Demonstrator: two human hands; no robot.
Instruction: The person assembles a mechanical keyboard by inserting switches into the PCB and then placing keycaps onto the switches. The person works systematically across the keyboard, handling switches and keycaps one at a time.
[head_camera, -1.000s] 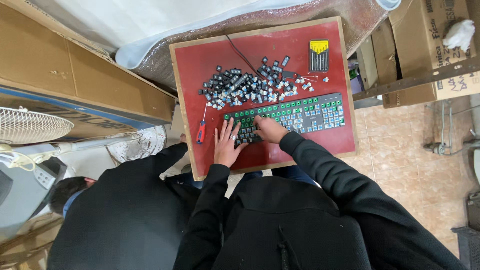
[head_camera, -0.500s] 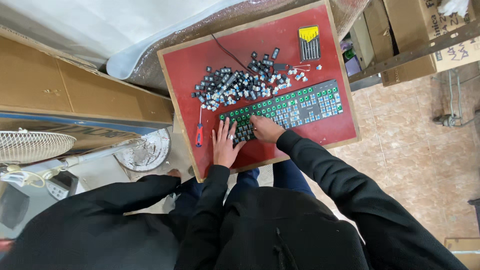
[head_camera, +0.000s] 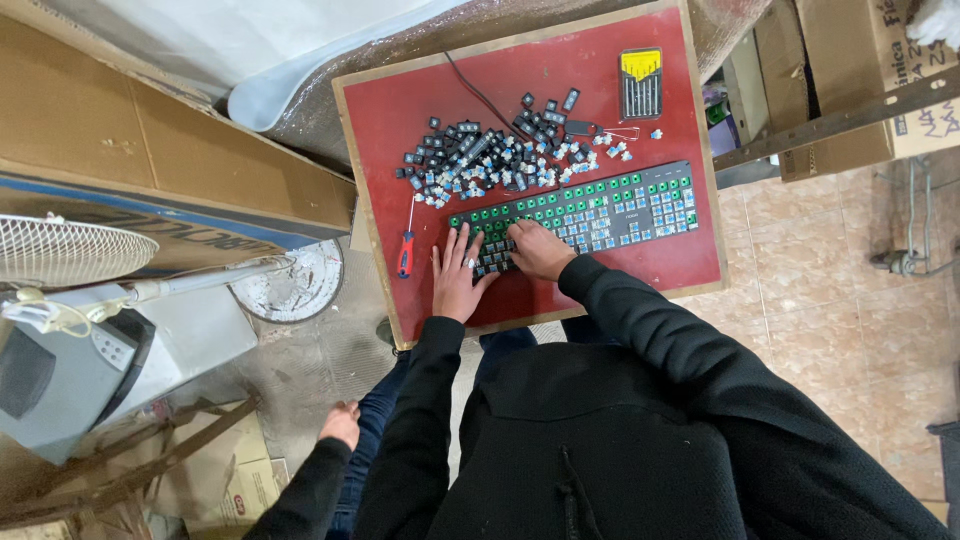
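Resting flat with fingers spread, the left hand (head_camera: 457, 283) presses the keyboard (head_camera: 590, 212) near the board's (head_camera: 380, 130) front edge; the right hand (head_camera: 538, 250) curls loosely on the keys, holding nothing.

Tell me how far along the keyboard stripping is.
Mostly done: a pile of loose keycaps lies above the keyboard, which shows bare green switches. In hand: both hands, left and right, work its near-left end. Left: the few dark caps there.
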